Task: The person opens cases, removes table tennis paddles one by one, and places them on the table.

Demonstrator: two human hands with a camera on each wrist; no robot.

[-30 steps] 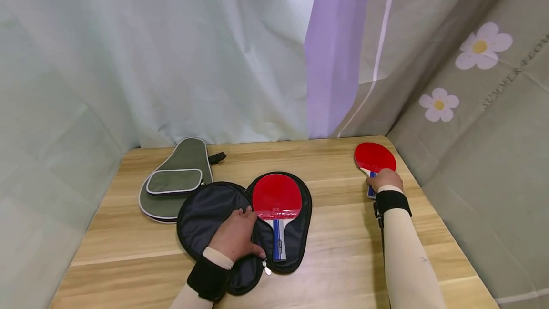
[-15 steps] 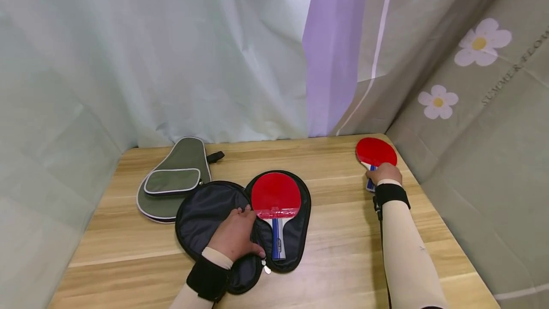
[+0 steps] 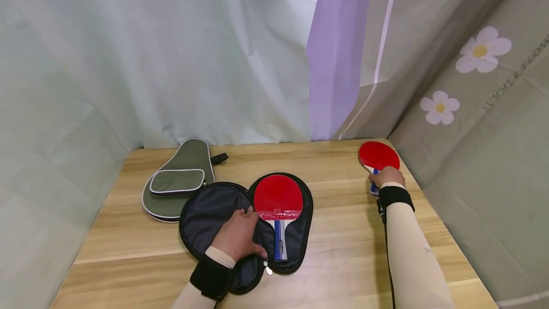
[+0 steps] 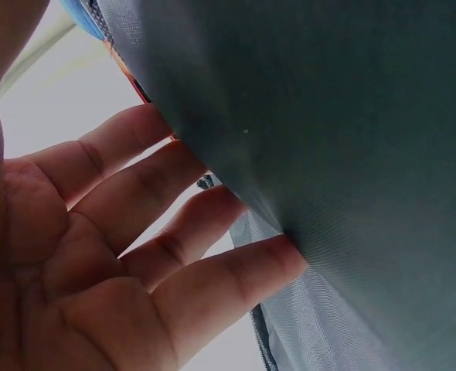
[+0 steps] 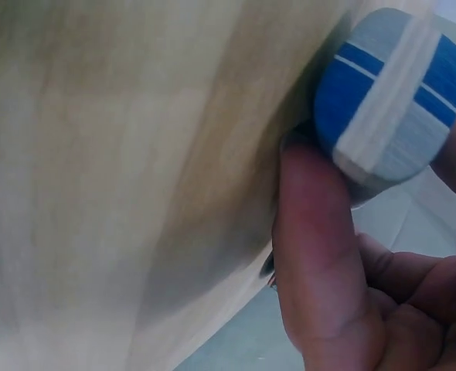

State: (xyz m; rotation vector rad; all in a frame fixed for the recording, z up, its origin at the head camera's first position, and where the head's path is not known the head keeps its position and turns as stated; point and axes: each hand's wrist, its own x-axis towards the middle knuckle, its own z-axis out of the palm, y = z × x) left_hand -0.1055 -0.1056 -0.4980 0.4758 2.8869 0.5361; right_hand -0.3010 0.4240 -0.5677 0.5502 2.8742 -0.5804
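Observation:
A black zip case (image 3: 210,204) lies unfolded on the table. Its right half bears a red table tennis paddle (image 3: 279,197) with a blue and white handle, pointing toward me. On the case's left half rests my left hand (image 3: 238,235), thumb beside the paddle's handle. In the left wrist view, its outstretched fingers (image 4: 228,286) touch the dark fabric. Over at the far right, my right hand (image 3: 388,176) holds a second red paddle (image 3: 378,154) by its handle. The right wrist view shows the blue and grey handle end (image 5: 390,100) between thumb and fingers.
A grey-green paddle bag (image 3: 188,161) with white piping and a front pocket lies at the back left, partly under the black case's edge. Curtains (image 3: 240,61) hang behind and along both sides of the wooden table (image 3: 334,242).
My right hand and its paddle have shifted slightly toward the back of the table. The left hand, the case and the other paddle stay in place.

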